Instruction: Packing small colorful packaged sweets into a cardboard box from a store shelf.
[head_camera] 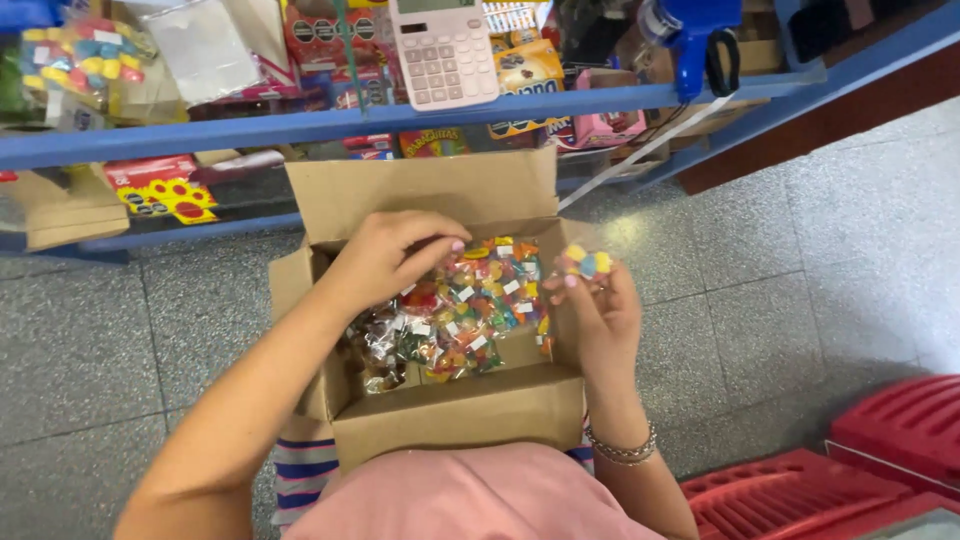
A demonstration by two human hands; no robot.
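A: Why is the box [455,405] so close to the body?
B: It sits at centre frame, seemingly propped on the lap, flaps open, so both hands can get in from above.

A: What's in it?
B: Small clear packets [470,310] of bright candy with white labels, heaped loosely; a few darker ones lie at the box's lower left.

A: And the hands?
B: The left hand [395,262], left of centre, dips over the heap with fingers curled; it looks to be pinching a packet, though I cannot tell for sure. The right hand [600,310], right of centre, is closed on a candy packet [585,263], lifted just over the box's right wall, probably to look at it.

A: Anything behind?
B: A blue shelf [300,125] across the top of the frame, with a calculator [443,52] and more sweets. Red crates [850,470] sit lower right.
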